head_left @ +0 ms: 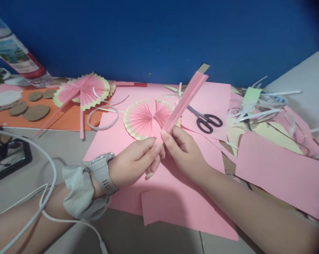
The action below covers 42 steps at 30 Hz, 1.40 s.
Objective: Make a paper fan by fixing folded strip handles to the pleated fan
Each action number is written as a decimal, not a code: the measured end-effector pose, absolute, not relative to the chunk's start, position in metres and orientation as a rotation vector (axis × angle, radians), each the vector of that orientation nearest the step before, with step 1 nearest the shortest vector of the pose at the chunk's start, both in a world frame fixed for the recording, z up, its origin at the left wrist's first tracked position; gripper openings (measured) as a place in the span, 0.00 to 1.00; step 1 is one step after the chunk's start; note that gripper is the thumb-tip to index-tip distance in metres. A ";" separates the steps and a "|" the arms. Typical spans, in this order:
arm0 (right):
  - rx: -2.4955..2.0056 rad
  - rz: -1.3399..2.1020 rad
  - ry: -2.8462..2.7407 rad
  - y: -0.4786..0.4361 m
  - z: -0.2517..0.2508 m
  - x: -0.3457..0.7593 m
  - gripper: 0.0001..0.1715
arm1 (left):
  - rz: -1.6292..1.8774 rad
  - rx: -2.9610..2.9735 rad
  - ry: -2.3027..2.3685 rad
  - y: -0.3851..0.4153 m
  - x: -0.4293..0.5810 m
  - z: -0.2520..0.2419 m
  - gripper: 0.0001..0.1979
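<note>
Left hand point(136, 159) here, fingers bunched — can't tell if they grip anything. Pleated fan point(138, 120) just beyond, inside the pink sheet's point(207, 218) edges; right hand's point(185, 151) fingers clamp a folded strip point(187, 100) over the fan's right edge — scissors point(214, 120) close by, scraps point(276, 135) crowding further right.

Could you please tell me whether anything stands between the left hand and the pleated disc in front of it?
Nothing visible stands between the left hand and the near edge of the pleated disc. The folded pink strip, held in the right hand, slants across the disc's right side in this view.
</note>
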State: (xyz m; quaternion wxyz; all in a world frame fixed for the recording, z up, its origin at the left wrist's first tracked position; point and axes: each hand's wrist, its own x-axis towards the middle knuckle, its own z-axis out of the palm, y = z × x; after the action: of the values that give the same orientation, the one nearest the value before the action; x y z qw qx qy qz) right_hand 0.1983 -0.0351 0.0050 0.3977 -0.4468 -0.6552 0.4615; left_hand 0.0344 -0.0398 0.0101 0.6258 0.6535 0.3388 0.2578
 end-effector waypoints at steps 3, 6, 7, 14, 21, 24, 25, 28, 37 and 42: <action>-1.100 1.192 -1.625 -0.035 0.005 0.198 0.19 | 0.590 1.499 0.810 -0.039 0.035 0.010 0.17; -1.103 1.171 -1.540 -0.035 0.004 0.198 0.18 | 0.598 1.504 0.841 -0.040 0.035 0.010 0.18; -1.107 1.175 -1.517 -0.034 0.004 0.198 0.18 | 0.605 1.503 0.846 -0.040 0.036 0.010 0.18; -1.045 1.244 -1.633 -0.032 0.005 0.200 0.21 | 0.611 1.494 0.820 -0.041 0.035 0.009 0.17; -1.087 1.179 -1.653 -0.034 0.006 0.199 0.21 | 0.603 1.514 0.790 -0.040 0.034 0.008 0.16; -1.142 1.158 -1.632 -0.036 0.007 0.197 0.21 | 0.597 1.517 0.786 -0.040 0.034 0.009 0.16; -1.150 1.150 -1.634 -0.036 0.007 0.197 0.21 | 0.592 1.523 0.786 -0.040 0.034 0.009 0.16; -1.149 1.131 -1.634 -0.037 0.007 0.197 0.21 | 0.578 1.544 0.782 -0.039 0.035 0.009 0.16; -1.042 1.250 -1.643 -0.033 0.006 0.199 0.20 | 0.618 1.511 0.793 -0.041 0.035 0.009 0.16; -1.084 1.226 -1.649 -0.034 0.005 0.200 0.19 | 0.627 1.495 0.801 -0.040 0.034 0.009 0.15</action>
State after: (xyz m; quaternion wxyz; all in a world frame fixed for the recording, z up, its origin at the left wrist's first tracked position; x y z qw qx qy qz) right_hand 0.1998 -0.0339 0.0050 0.3977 -0.4282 -0.6512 0.4841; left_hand 0.0343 -0.0401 0.0092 0.6184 0.6496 0.3483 0.2726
